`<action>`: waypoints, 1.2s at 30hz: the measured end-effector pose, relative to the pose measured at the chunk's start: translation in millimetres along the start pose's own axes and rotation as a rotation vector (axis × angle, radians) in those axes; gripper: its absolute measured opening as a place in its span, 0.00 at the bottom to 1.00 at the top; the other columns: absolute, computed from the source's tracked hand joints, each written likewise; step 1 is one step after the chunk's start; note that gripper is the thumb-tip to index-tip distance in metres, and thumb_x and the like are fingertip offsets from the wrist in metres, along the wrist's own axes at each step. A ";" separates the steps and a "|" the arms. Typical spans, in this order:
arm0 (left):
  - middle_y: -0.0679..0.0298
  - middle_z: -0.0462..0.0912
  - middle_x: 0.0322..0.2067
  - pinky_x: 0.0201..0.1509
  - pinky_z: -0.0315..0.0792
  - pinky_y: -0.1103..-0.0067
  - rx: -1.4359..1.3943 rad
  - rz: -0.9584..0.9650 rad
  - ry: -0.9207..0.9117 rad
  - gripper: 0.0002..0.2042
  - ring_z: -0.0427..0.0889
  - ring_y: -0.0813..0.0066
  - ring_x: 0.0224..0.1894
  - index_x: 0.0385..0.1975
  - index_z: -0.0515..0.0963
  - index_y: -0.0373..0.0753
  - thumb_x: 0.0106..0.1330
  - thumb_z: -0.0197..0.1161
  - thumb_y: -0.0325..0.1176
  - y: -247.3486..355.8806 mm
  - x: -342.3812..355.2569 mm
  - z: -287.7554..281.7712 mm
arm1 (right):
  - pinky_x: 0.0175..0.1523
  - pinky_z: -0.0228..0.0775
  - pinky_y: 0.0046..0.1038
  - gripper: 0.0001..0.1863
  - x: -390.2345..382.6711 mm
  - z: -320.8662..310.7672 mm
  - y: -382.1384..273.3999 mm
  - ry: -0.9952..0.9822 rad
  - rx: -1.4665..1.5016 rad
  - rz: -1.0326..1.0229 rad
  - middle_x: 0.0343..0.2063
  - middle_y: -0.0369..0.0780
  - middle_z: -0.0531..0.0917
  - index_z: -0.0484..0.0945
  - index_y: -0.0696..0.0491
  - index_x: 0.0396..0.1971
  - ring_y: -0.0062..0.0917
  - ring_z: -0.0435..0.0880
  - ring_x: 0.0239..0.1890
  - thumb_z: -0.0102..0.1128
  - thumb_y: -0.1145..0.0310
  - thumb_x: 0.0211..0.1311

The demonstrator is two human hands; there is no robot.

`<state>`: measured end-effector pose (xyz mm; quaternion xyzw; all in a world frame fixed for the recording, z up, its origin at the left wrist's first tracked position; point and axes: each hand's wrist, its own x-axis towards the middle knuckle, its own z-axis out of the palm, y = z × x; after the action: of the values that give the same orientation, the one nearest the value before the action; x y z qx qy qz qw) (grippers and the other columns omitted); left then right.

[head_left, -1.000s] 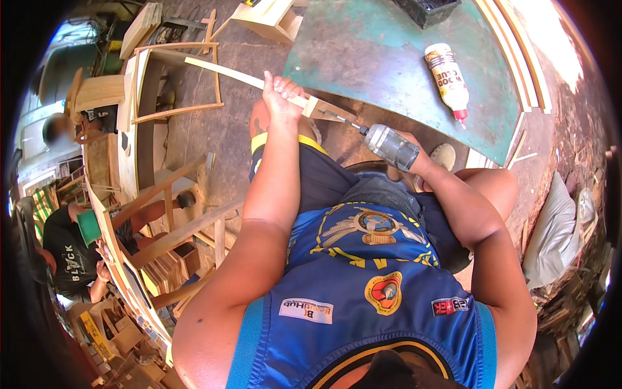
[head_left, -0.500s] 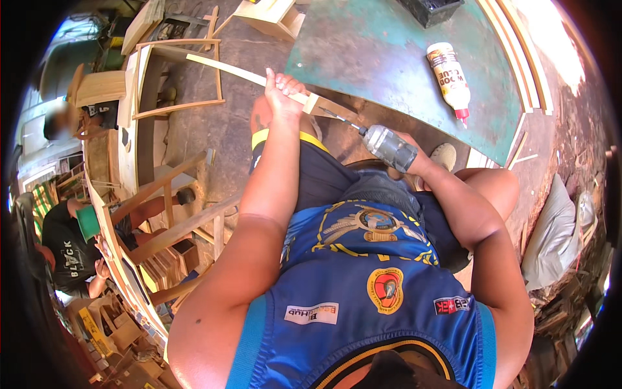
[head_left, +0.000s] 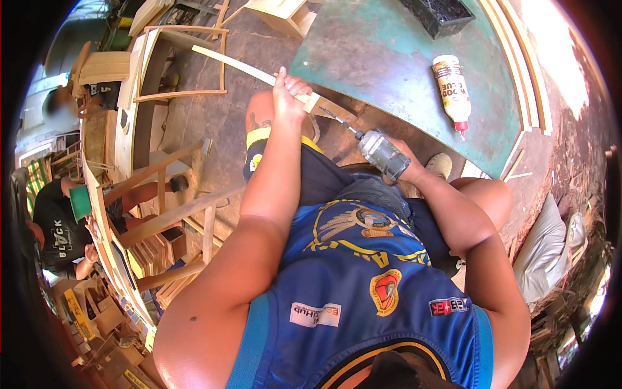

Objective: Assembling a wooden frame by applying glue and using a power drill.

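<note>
My left hand (head_left: 290,94) is closed around a long pale wooden strip (head_left: 228,63) that slants away to the upper left. At its lower right end sits a small wooden block (head_left: 311,102) near a darker board (head_left: 335,111). My right hand (head_left: 407,159) grips a drill (head_left: 381,152), whose long bit (head_left: 342,121) points up-left toward the block. Whether the tip touches the wood I cannot tell. Above the drill, on a green board (head_left: 389,65), lies a white bottle with a red cap (head_left: 451,94).
A black tray (head_left: 435,14) and long strips (head_left: 521,65) lie beyond. Wooden frames (head_left: 178,96), a wooden box (head_left: 280,14) and stacked boards stand left, with two co-workers (head_left: 55,227) (head_left: 97,97) among them. A grey sack (head_left: 544,246) lies at right.
The view has shifted slightly, so the surroundings sit a little differently. My right hand and the drill appear slightly higher and further left, still aimed at the block.
</note>
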<state>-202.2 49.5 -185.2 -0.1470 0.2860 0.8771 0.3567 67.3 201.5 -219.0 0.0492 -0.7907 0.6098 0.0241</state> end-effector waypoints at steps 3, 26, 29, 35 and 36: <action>0.77 0.58 0.08 0.15 0.58 0.86 -0.025 -0.026 -0.022 0.18 0.57 0.86 0.09 0.14 0.60 0.49 0.66 0.55 0.40 0.9 2.2 -2.7 | 0.54 0.69 0.30 0.29 0.0 1.4 -2.3 0.020 -0.017 0.021 0.45 0.43 0.79 0.74 0.53 0.48 0.37 0.79 0.47 0.66 0.74 0.38; 0.77 0.57 0.08 0.13 0.57 0.86 -0.077 -0.022 -0.014 0.17 0.56 0.86 0.07 0.14 0.60 0.49 0.66 0.54 0.36 -3.9 5.1 8.7 | 0.52 0.69 0.29 0.22 11.0 2.1 16.3 0.007 0.198 0.186 0.42 0.42 0.81 0.75 0.53 0.48 0.32 0.81 0.44 0.63 0.71 0.48; 0.77 0.57 0.08 0.13 0.57 0.86 -0.078 -0.022 -0.023 0.17 0.57 0.87 0.08 0.14 0.60 0.50 0.66 0.54 0.37 -4.0 5.0 7.6 | 0.52 0.69 0.29 0.23 16.8 -3.9 2.7 0.063 0.128 0.113 0.42 0.42 0.81 0.75 0.53 0.47 0.31 0.81 0.44 0.63 0.72 0.47; 0.78 0.57 0.08 0.14 0.57 0.87 -0.035 0.002 -0.024 0.17 0.56 0.87 0.08 0.14 0.60 0.50 0.66 0.54 0.37 -5.8 4.9 10.5 | 0.51 0.70 0.29 0.21 14.5 -1.1 6.3 0.036 0.202 0.188 0.42 0.41 0.81 0.75 0.54 0.47 0.31 0.81 0.44 0.62 0.73 0.49; 0.78 0.57 0.08 0.14 0.57 0.87 -0.028 0.006 -0.022 0.17 0.56 0.87 0.08 0.15 0.60 0.50 0.66 0.54 0.38 -5.8 5.7 10.1 | 0.51 0.70 0.29 0.21 14.1 -0.5 8.5 0.037 0.202 0.188 0.42 0.41 0.81 0.75 0.54 0.47 0.31 0.81 0.44 0.62 0.73 0.49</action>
<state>-202.6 62.0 -182.2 -0.1414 0.2700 0.8837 0.3553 52.3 203.4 -225.7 -0.0342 -0.7258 0.6866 -0.0239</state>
